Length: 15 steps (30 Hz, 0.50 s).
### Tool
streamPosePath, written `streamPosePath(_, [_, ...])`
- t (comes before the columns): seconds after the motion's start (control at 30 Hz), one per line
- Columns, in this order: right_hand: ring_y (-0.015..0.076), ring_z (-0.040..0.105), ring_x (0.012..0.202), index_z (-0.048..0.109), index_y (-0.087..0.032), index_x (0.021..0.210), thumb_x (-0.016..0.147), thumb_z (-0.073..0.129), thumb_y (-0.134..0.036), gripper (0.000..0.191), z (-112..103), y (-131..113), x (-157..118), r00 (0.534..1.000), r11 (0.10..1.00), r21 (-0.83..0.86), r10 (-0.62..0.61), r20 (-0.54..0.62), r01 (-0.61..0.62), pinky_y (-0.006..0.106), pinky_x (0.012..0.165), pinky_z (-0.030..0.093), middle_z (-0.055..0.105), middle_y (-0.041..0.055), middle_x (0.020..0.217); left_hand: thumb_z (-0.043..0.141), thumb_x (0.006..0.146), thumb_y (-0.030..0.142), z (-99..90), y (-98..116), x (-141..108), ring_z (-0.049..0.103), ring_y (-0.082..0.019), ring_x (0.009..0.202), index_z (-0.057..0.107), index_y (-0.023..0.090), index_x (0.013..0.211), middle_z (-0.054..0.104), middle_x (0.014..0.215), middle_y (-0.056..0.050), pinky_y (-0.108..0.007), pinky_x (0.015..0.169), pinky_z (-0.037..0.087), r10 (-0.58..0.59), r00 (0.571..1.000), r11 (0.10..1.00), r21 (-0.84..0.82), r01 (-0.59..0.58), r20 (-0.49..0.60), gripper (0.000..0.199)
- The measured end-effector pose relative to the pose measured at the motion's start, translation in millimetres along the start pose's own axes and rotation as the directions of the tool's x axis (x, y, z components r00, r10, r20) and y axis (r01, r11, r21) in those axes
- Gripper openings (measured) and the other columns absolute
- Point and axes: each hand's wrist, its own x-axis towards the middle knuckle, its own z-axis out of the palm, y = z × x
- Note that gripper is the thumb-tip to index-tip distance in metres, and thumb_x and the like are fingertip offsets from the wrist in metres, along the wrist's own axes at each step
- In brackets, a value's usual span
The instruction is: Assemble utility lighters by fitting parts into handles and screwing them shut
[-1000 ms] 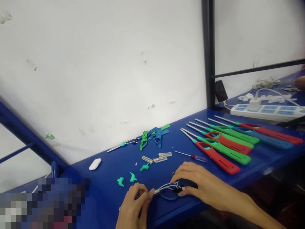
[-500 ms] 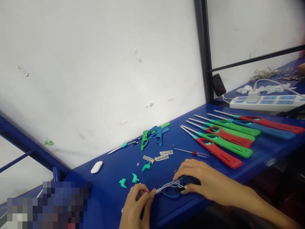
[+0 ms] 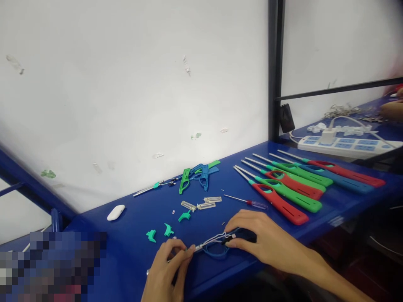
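At bottom centre, the metal rod end (image 3: 198, 248) is pinched by the left hand (image 3: 165, 264), the black part (image 3: 227, 240) above the blue handle shell (image 3: 215, 255) by the right hand (image 3: 262, 235); neither grip has visibly changed.

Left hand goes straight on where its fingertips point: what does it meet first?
Likely the white wires and blue loop, just past the metal piece at the fingertips of the left hand. Depth unclear.
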Motion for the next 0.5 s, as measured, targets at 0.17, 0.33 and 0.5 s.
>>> streamPosePath(0.17, [0.0225, 0.071, 0.113, 0.080, -0.029, 0.114, 0.099, 0.075, -0.049, 0.025, -1.9, -2.1, 1.9, 0.999, 0.999, -0.011, 0.033, 0.002, -0.033, 0.033, 0.105, 0.050, 0.080, 0.0001, 0.117, 0.056, 0.110, 0.033, 1.8, -1.0, -1.0, 0.073, -0.015, 0.087, 0.077, 0.033, 0.114, 0.070, 0.104, -0.003, -0.021, 0.079, 0.061, 0.017, 1.000, 1.000, 0.007, -0.017, -0.009, 0.022])
streamPosePath(0.33, [0.0225, 0.071, 0.115, 0.080, -0.031, 0.117, 0.100, 0.074, -0.048, 0.025, -2.1, -3.0, 0.4, 0.999, 0.999, 0.000, 0.035, -0.007, -0.035, 0.033, 0.105, 0.049, 0.079, 0.0002, 0.120, 0.060, 0.107, 0.030, 1.3, 0.9, -1.3, 0.075, -0.018, 0.097, 0.075, 0.031, 0.117, 0.070, 0.112, -0.005, -0.026, 0.086, 0.063, -0.001, 1.000, 1.000, 0.018, 0.001, -0.025, 0.019])
streamPosePath(0.5, [0.0212, 0.073, 0.111, 0.081, -0.028, 0.110, 0.097, 0.080, -0.042, 0.019, -0.3, 0.3, 1.8, 1.000, 0.999, 0.032, -0.001, -0.009, 0.001, 0.031, 0.103, 0.050, 0.081, -0.0006, 0.116, 0.062, 0.105, 0.036, -0.1, 8.8, -0.8, 0.076, -0.023, 0.103, 0.075, 0.031, 0.114, 0.070, 0.122, -0.007, -0.034, 0.087, 0.066, -0.020, 0.998, 0.993, 0.113, 0.027, -0.062, 0.017])
